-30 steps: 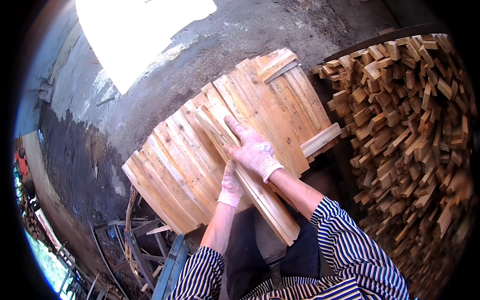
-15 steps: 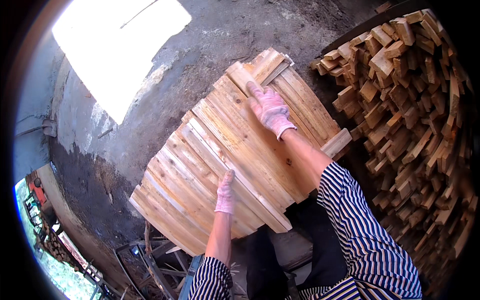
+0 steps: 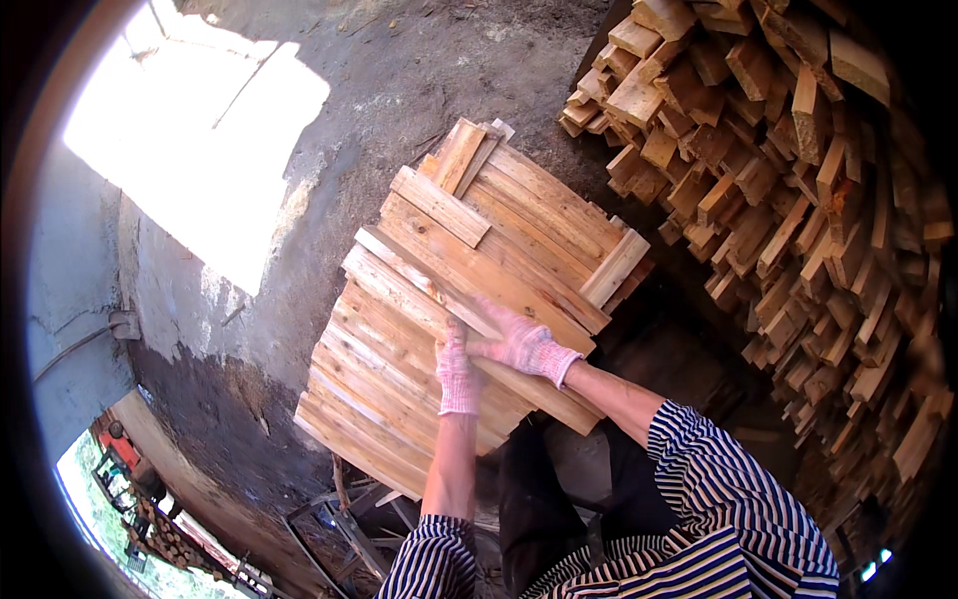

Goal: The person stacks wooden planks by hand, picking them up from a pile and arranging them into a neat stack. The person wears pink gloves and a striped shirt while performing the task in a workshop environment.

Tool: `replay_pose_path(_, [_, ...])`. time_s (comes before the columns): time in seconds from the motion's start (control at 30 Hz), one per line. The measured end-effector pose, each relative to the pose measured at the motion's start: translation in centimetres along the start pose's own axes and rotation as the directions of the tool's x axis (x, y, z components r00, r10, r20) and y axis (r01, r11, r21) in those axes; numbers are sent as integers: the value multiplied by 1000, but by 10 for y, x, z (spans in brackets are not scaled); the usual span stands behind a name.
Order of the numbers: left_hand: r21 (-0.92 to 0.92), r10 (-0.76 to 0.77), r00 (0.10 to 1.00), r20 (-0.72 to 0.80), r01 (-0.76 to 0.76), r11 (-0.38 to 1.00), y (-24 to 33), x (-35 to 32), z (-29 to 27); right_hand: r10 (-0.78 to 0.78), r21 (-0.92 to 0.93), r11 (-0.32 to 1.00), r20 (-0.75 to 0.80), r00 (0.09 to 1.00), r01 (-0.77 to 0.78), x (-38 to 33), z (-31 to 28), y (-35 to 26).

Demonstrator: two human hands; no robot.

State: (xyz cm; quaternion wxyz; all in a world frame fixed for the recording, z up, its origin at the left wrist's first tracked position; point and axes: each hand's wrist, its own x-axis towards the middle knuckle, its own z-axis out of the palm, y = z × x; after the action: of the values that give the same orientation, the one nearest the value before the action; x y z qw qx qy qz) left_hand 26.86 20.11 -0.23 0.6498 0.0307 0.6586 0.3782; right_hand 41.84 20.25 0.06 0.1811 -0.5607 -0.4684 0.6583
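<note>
The gloved left hand (image 3: 457,377) touches a long plank (image 3: 394,286), grip unclear from here, the right hand (image 3: 529,345) spread open over it.

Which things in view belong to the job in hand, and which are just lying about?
Apparently in the job:
left hand and right hand, both gloved, at the long board
planks side by side beneath
short board lying on them

Apparently just about:
stacked wood at right, untouched; possibly stock
metal frame, lower left
logs, far left
</note>
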Motion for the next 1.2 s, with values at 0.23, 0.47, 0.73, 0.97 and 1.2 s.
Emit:
replay_pose_path(0.23, [44, -26, 994, -105, 31, 999, 1, -5, 66, 185, -253, 948, -57, 981, -194, -5, -69, -46])
replay_pose_path(0.47, [63, -197, 964, 178, 189, 980, 20, -22, 113, 35, -369, 928, -52, 998, -52, -2, -96, -16])
replay_pose_path(0.73, [932, 244, 905, 349, -309, -188, 42, 68, 37, -112, -490, 872, -186, 976, 7, 47, -144, -1])
replay_pose_path(0.97, [940, 368, 897, 245, -127, -317, 24, 93, 8, -56, -642, 750, -305, 951, -161, 90, -91, 54])
replay_pose_path(1.2, [787, 482, 623, 617, -473, -396, 86, 176, 214, -77, -656, 745, -269, 960, -124, 87, -97, 53])
